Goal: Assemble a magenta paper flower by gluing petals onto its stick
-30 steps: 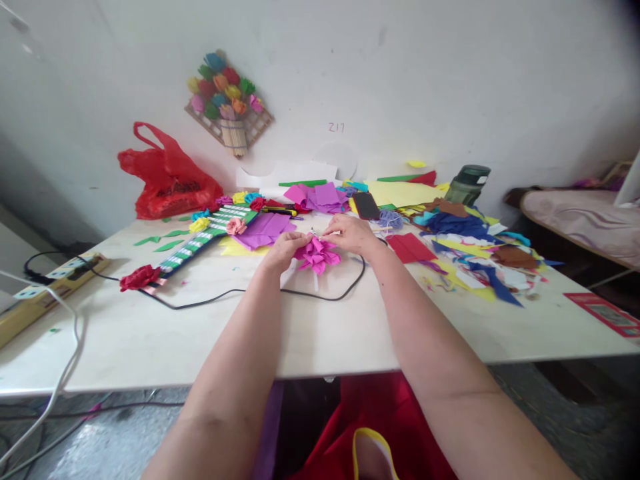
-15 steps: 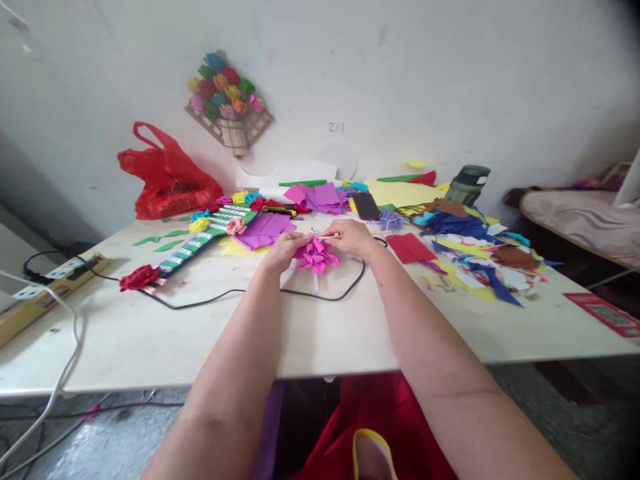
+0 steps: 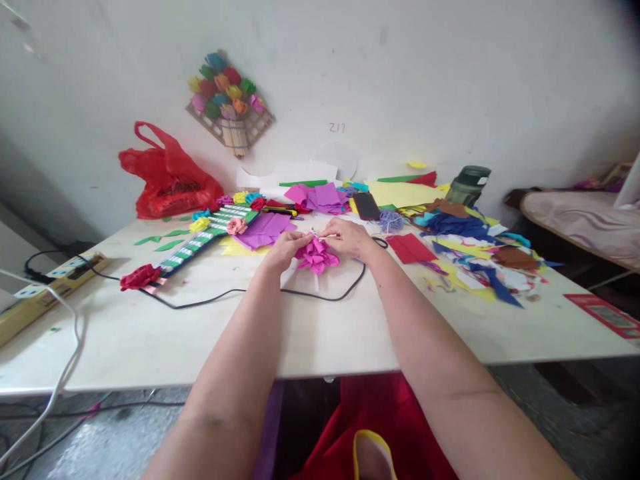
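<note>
Two hands of ours work close together on one magenta paper flower [image 3: 318,257], which sits around the middle of the bench [image 3: 330,343], between its front and back edges. Our left hand [image 3: 287,251] pinches the upper left side of the bloom; our right hand [image 3: 349,239] bends in at its upper right, fingertips near the top, though we cannot tell whether they grip anything. We judge the shaping well along: petals are already gathered and spread, while the detail at the top looks unfinished. We cannot make out how much remains. The flower looks crumpled and full, with pointed petals fanning towards the front edge. Towards the bench's left edge, a red rose [image 3: 140,277] and a pale pink flower [image 3: 237,227] look already formed, beside a green-and-white striped piece [image 3: 199,246].
</note>
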The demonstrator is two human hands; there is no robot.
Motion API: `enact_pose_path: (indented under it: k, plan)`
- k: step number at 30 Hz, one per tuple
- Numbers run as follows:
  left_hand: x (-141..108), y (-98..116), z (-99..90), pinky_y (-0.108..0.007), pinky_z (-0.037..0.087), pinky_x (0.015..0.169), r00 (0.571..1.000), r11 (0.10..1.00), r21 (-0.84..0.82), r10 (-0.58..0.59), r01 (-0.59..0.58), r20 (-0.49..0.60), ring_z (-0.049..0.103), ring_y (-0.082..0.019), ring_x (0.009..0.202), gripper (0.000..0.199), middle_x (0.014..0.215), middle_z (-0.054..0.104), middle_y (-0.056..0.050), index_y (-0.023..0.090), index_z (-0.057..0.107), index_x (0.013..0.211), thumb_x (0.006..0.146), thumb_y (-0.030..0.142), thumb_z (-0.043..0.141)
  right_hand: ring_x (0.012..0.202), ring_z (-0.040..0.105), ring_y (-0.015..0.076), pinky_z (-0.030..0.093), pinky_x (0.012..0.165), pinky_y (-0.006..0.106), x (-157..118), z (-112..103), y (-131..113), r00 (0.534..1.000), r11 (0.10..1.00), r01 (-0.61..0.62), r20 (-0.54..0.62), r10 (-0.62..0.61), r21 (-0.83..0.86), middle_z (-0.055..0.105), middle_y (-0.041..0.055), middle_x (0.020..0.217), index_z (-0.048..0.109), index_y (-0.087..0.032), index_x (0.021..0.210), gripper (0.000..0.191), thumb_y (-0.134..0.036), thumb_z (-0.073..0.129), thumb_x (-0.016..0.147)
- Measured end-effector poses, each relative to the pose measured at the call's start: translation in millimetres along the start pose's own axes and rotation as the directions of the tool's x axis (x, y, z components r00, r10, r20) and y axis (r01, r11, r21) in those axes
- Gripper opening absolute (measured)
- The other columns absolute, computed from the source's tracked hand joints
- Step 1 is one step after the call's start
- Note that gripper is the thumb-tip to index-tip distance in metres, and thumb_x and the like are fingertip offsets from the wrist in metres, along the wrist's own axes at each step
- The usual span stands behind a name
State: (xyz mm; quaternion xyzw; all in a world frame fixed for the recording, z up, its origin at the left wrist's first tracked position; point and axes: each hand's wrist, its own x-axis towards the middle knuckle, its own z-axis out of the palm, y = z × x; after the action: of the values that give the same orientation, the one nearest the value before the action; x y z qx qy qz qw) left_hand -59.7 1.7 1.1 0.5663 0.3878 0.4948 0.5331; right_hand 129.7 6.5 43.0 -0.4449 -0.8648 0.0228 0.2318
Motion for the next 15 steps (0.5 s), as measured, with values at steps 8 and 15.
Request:
enact_pose_path:
  k: [8,15]
  plan:
    - [-0.9,1.2,-0.2,-0.022,0.021,0.043,1.000,1.000,0.016,-0.013,0.012,0.004,0.038,-0.006,0.040,0.035,0.047,0.050,0.001,0.013,0.060,0.056,0.060,0.041,0.080,0.086,0.059,0.0167,0.038,0.068,0.026,0.3,-5.8,0.1,0.998,0.997,0.037,0.049,-0.034,-0.067,0.067,0.0014,0.100,0.074,-0.030,0.103,0.027,-0.041,0.054,0.088]
    - [-2.6,3.2,0.8,-0.023,0.022,0.043,1.000,1.000,0.014,-0.005,0.005,0.002,0.038,-0.006,0.041,0.034,0.047,0.050,0.001,0.014,0.059,0.054,0.060,0.040,0.080,0.086,0.060,0.0168,0.037,0.068,0.026,0.7,-4.5,-1.3,0.997,0.989,0.057,0.063,-0.049,-0.136,0.067,0.0013,0.102,0.073,-0.033,0.105,0.029,-0.044,0.050,0.090]
